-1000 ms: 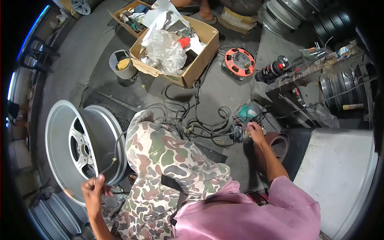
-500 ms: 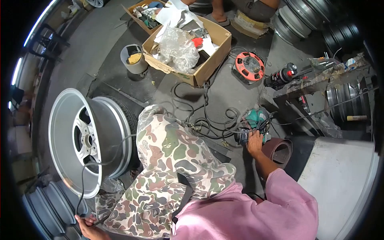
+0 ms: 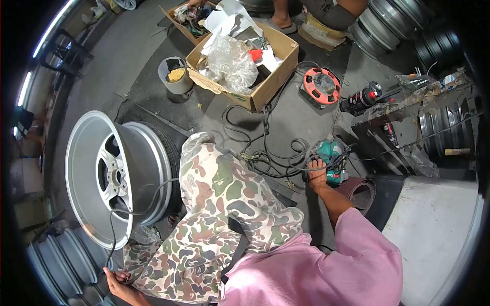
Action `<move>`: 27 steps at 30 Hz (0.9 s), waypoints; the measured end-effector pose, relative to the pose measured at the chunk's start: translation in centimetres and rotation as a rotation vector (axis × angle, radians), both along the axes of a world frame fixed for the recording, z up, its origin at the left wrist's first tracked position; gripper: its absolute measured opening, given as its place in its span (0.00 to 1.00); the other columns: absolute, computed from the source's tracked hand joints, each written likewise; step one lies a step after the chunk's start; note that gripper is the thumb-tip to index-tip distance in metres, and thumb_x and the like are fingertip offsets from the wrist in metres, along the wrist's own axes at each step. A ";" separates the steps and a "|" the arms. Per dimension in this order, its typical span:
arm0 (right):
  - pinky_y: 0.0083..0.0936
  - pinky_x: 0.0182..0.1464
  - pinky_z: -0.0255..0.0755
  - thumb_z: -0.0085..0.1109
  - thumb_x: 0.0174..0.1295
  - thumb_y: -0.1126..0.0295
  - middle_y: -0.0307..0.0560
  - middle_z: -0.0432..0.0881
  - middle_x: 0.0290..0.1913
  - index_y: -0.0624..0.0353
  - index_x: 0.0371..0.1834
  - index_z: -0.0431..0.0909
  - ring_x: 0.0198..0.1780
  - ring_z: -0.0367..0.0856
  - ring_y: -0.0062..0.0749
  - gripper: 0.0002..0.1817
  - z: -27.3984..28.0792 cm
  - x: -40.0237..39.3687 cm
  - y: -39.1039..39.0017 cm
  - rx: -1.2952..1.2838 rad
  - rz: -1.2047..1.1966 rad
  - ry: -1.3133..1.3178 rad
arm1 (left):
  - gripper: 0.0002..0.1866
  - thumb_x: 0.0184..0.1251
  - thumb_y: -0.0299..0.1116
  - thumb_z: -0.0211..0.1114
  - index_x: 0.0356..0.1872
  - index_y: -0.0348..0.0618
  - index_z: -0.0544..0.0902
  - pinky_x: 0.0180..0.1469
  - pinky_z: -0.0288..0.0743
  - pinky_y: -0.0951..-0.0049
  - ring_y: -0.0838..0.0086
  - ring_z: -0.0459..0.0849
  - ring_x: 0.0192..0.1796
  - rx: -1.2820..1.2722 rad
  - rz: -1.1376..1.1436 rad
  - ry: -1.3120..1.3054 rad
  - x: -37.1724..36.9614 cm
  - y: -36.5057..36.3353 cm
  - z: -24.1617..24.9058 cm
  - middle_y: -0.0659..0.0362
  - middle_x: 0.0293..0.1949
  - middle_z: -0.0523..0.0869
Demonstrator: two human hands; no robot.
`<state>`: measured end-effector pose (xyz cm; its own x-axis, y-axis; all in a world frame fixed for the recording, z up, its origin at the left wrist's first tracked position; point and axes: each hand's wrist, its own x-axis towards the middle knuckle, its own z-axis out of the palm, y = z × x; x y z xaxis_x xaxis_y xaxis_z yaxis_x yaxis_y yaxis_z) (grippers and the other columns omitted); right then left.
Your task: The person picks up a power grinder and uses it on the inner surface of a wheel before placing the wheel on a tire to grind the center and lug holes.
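Observation:
Low on the left, my left hand (image 3: 118, 283) is closed around a black cable (image 3: 133, 212), which curves up across the front of a silver alloy wheel (image 3: 145, 163). The wheel stands on its edge beside my camouflage-covered leg (image 3: 224, 204). On my right side, my right hand (image 3: 317, 174) grips the dark end of a green power tool (image 3: 332, 153), its fingers curled over the top. Black cord loops lie over and around this tool. Right behind my wrist is a roll of brown abrasive sheet (image 3: 363, 191).
Tangled black cords (image 3: 265, 153) cover the floor ahead, leading toward an orange cable reel (image 3: 321, 85). A cardboard box (image 3: 278, 76) of plastic and paper stands beyond, beside a grey bucket (image 3: 176, 85). More wheels (image 3: 370, 33) are stacked at upper right. Another person's foot (image 3: 282, 23) shows at the top.
My right hand has shifted left on the power tool, uncovering more of its green body. My left hand has moved slightly right, still with the cable. A hand now shows at the far box.

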<state>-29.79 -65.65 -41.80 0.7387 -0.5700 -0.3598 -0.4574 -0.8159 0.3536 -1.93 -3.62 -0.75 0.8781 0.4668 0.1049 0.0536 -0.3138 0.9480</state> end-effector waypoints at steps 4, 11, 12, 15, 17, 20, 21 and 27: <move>0.41 0.61 0.66 0.71 0.51 0.62 0.48 0.80 0.55 0.54 0.53 0.77 0.62 0.74 0.45 0.25 2.4 0.1 -0.1 0.066 0.154 0.160 | 0.23 0.79 0.45 0.67 0.24 0.43 0.74 0.33 0.67 0.73 0.78 0.67 0.24 0.041 -0.013 -0.007 0.1 -0.9 0.0 0.65 0.21 0.64; 0.42 0.59 0.75 0.82 0.41 0.47 0.52 0.81 0.53 0.60 0.53 0.78 0.63 0.77 0.47 0.39 8.7 1.6 4.4 0.429 0.200 -0.067 | 0.24 0.80 0.44 0.66 0.22 0.43 0.74 0.32 0.67 0.75 0.79 0.66 0.23 0.106 -0.060 -0.007 0.9 -1.3 -0.7 0.65 0.20 0.65; 0.44 0.55 0.78 0.81 0.43 0.53 0.57 0.81 0.50 0.63 0.52 0.77 0.58 0.80 0.54 0.36 8.2 1.4 5.0 0.488 0.122 -0.157 | 0.24 0.80 0.44 0.65 0.22 0.43 0.73 0.32 0.67 0.74 0.79 0.66 0.23 0.113 -0.079 -0.004 1.0 -1.7 -0.5 0.65 0.19 0.65; 0.48 0.55 0.78 0.80 0.43 0.59 0.62 0.80 0.49 0.66 0.53 0.74 0.52 0.82 0.62 0.36 11.7 2.8 8.1 0.651 -0.108 -0.371 | 0.25 0.80 0.44 0.65 0.21 0.43 0.72 0.33 0.67 0.74 0.79 0.66 0.23 0.124 -0.095 0.008 1.7 -2.2 -0.6 0.65 0.20 0.65; 0.51 0.56 0.77 0.81 0.42 0.60 0.64 0.80 0.50 0.66 0.55 0.71 0.51 0.82 0.66 0.39 11.2 1.9 9.0 0.652 -0.122 -0.461 | 0.25 0.81 0.44 0.64 0.21 0.43 0.71 0.32 0.67 0.74 0.79 0.66 0.23 0.136 -0.121 -0.002 1.9 -2.4 -0.6 0.65 0.19 0.65; 0.52 0.58 0.76 0.82 0.41 0.59 0.66 0.79 0.53 0.66 0.57 0.69 0.55 0.81 0.66 0.42 12.9 1.4 9.3 0.739 -0.229 -0.425 | 0.26 0.81 0.45 0.63 0.21 0.43 0.70 0.32 0.67 0.74 0.79 0.66 0.23 0.137 -0.136 -0.009 2.2 -4.0 -0.5 0.64 0.19 0.66; 0.51 0.59 0.76 0.84 0.40 0.56 0.66 0.79 0.55 0.64 0.58 0.70 0.57 0.80 0.67 0.44 13.0 1.0 9.1 0.738 -0.290 -0.422 | 0.26 0.81 0.45 0.63 0.21 0.43 0.70 0.31 0.66 0.75 0.78 0.67 0.23 0.136 -0.120 -0.011 2.3 -4.4 -0.6 0.64 0.19 0.66; 0.48 0.58 0.79 0.83 0.39 0.50 0.67 0.83 0.51 0.67 0.55 0.74 0.56 0.83 0.65 0.44 14.2 -3.3 9.4 0.675 -0.668 -0.282 | 0.26 0.81 0.45 0.63 0.21 0.43 0.70 0.32 0.66 0.75 0.79 0.68 0.23 0.166 -0.142 0.010 2.8 -3.5 -0.9 0.64 0.19 0.67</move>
<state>-33.09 -56.24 -27.57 0.4489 -0.6407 -0.6229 -0.8929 -0.3497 -0.2837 0.83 -7.15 -1.69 0.9354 0.3150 0.1608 0.0068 -0.4706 0.8823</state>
